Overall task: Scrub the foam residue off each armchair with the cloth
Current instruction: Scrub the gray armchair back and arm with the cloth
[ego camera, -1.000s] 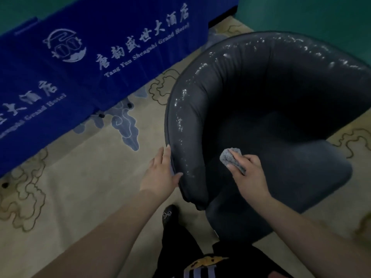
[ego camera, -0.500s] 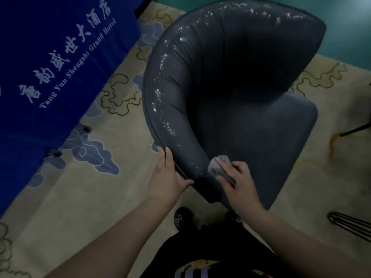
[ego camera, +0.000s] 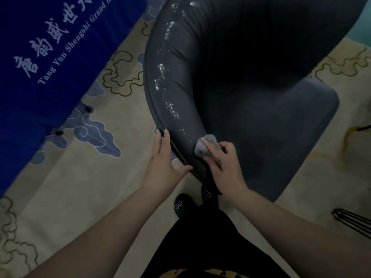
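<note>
Cloth (ego camera: 206, 146) under right hand (ego camera: 224, 165) — on armchair (ego camera: 180, 81) arm (foam-flecked)

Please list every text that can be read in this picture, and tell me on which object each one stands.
"Tang Yun Shengshi Grand H…", white Latin letters on the blue banner, cut off by the top edge.
"唐韵盛世大…", large white Chinese characters above that line on the same banner; also cut off at the top.
The armchair, the cloth and the carpet carry no text.
</note>
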